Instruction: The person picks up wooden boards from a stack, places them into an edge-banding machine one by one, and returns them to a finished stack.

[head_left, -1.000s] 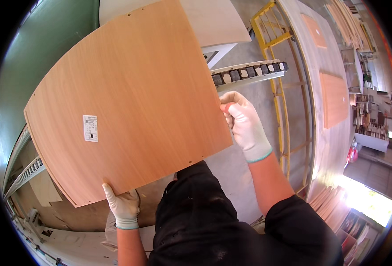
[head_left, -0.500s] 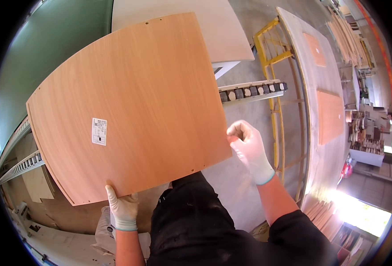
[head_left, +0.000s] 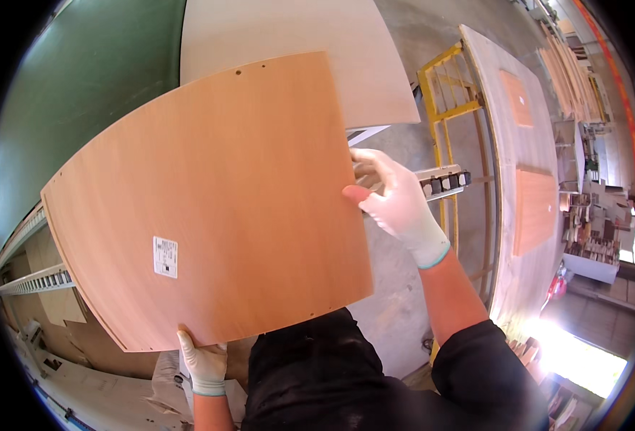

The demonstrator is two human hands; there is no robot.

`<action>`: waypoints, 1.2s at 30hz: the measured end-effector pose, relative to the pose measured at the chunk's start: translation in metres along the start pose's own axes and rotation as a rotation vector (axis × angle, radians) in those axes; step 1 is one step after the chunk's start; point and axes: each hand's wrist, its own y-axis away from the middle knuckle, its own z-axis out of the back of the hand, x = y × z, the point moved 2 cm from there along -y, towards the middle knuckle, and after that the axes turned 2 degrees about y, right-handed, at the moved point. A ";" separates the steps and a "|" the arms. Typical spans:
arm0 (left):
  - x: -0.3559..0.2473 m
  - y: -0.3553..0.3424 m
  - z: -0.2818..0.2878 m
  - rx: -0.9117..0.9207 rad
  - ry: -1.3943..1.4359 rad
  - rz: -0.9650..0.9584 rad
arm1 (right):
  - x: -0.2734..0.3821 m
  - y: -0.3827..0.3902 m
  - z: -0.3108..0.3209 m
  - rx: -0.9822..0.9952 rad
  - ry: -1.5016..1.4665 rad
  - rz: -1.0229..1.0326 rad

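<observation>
A large light-brown wood panel lies in front of me, with a white label and small drilled holes near its edges. My left hand, in a white glove, grips the near edge at the left, its thumb on top and its fingers hidden underneath. At the right edge is my right hand, also gloved, with the thumb tip over the face and the fingers curled at the side. The right glove leaves the thumb's tip bare.
A green surface and a pale board lie beyond the panel. Roller rails run beneath it. At the right stand a yellow metal frame and a long table bearing two smaller wood panels.
The panel's far edge and label have shifted toward me. My right hand has moved farther up the right edge and onto it. My left hand keeps its hold.
</observation>
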 end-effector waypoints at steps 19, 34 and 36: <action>-0.031 0.067 0.041 -0.246 0.024 0.055 | 0.006 0.041 -0.017 0.364 -0.365 -0.240; -0.019 0.094 0.054 -0.179 -0.060 0.069 | 0.031 -0.035 -0.025 -0.041 -0.386 -0.143; -0.015 0.095 0.052 -0.227 -0.098 0.057 | 0.032 -0.040 -0.022 -0.070 -0.376 -0.133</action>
